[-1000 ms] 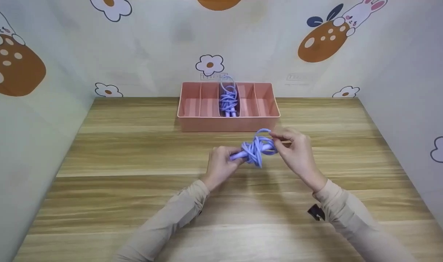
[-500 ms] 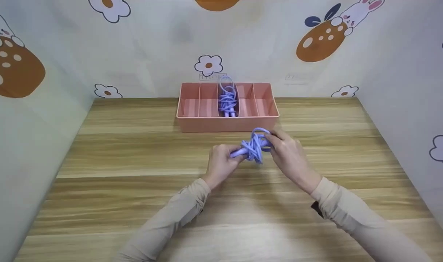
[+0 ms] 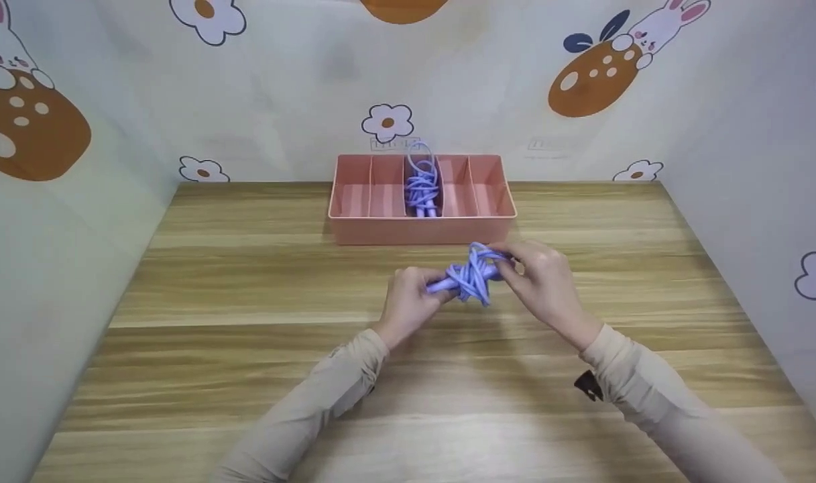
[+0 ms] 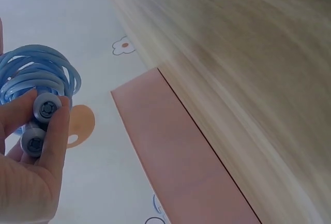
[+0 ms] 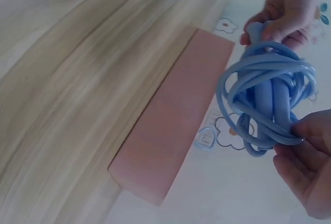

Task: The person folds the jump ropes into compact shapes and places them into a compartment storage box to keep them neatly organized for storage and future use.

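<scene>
A blue-purple jump rope (image 3: pixel 473 276) is held above the table, its cord wound in loops around two handles lying side by side. My left hand (image 3: pixel 409 302) grips the handles at one end; in the left wrist view their round end caps (image 4: pixel 47 108) show between thumb and fingers. At the other end, my right hand (image 3: pixel 547 285) pinches a loop of the cord (image 5: pixel 279 138) between thumb and fingers. A second wound jump rope (image 3: pixel 421 191) sits in the middle compartment of a pink divided box (image 3: pixel 421 231), with one loop sticking up at the back.
The box stands at the back of the wood-grain table (image 3: pixel 247 382), near the patterned back wall (image 3: pixel 294 100). Side walls (image 3: pixel 749 168) enclose the table left and right. A small black object (image 3: pixel 589 386) shows beside the right sleeve.
My right hand moved in to the far end of the bundle, then back out slightly with the cord loop, now drawn closer against the winding. My left hand stays nearly still.
</scene>
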`<state>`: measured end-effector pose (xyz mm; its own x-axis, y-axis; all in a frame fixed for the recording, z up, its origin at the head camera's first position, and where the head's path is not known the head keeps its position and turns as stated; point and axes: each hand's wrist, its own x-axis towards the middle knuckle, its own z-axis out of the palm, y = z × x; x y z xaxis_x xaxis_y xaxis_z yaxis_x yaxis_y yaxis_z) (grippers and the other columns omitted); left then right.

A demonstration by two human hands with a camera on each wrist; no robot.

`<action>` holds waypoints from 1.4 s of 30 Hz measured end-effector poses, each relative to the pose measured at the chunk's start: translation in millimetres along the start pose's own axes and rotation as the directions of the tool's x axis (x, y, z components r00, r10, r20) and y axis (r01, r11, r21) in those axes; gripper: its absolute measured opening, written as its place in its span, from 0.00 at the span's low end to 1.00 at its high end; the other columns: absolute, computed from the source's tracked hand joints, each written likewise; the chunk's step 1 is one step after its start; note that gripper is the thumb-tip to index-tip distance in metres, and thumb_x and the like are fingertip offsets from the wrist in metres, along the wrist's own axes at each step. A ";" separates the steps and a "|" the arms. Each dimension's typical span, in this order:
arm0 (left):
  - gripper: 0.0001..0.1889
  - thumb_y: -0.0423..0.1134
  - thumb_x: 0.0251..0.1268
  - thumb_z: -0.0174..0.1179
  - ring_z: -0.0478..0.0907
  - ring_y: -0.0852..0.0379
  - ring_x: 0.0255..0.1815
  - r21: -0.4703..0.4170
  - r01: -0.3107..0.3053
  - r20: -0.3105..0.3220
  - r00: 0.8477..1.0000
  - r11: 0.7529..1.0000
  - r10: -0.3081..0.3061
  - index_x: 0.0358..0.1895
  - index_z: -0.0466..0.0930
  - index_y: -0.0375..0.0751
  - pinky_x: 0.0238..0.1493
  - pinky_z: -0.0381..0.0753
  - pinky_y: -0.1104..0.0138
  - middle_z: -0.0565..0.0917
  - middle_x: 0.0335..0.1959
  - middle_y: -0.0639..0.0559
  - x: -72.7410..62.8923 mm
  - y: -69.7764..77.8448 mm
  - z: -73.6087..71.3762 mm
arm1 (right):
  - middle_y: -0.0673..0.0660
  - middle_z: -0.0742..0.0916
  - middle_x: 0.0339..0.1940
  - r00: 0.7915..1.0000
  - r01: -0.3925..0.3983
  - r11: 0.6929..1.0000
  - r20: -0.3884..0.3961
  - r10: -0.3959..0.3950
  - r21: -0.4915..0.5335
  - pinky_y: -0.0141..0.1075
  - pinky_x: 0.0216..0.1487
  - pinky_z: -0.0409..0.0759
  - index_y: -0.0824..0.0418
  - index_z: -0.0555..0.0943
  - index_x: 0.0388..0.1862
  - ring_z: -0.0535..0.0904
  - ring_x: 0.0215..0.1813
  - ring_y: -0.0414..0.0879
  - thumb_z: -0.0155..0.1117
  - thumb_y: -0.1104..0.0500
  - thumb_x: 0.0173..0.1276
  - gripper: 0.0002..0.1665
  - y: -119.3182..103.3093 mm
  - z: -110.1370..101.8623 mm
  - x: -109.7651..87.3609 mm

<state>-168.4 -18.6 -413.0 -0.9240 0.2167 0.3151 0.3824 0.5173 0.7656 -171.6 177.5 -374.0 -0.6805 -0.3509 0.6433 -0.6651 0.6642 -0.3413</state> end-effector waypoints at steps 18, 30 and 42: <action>0.07 0.34 0.44 0.68 0.77 0.63 0.20 -0.018 -0.040 0.012 0.999 0.999 0.040 0.31 0.86 0.41 0.26 0.75 0.73 0.86 0.26 0.51 -1.9 -2.1 -3.1 | 0.68 0.84 0.34 0.875 -0.470 0.716 0.379 0.301 0.516 0.30 0.35 0.80 0.77 0.76 0.43 0.82 0.32 0.39 0.60 0.71 0.59 0.13 9.1 -14.6 8.8; 0.07 0.32 0.44 0.68 0.78 0.62 0.20 -0.026 -0.041 0.015 0.999 0.999 0.042 0.31 0.86 0.40 0.27 0.76 0.74 0.86 0.26 0.50 -2.2 -5.1 -2.4 | 0.71 0.83 0.37 0.892 -0.408 0.746 0.403 0.204 0.526 0.30 0.34 0.81 0.77 0.76 0.43 0.81 0.31 0.38 0.56 0.76 0.57 0.13 18.7 -12.0 9.9; 0.06 0.31 0.45 0.67 0.78 0.61 0.20 0.034 -0.023 0.009 1.000 0.999 0.023 0.31 0.86 0.39 0.25 0.76 0.72 0.85 0.25 0.49 1.3 -3.0 -3.0 | 0.59 0.84 0.43 0.920 -0.270 0.905 0.366 0.141 0.329 0.38 0.45 0.79 0.66 0.80 0.45 0.80 0.42 0.50 0.60 0.70 0.59 0.14 18.0 -4.2 11.8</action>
<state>-170.8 -22.4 -413.2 -0.9150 0.2354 0.3276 0.4034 0.5398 0.7388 -190.3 188.1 -369.7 -0.8324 -0.4705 0.2927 -0.5194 0.4784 -0.7081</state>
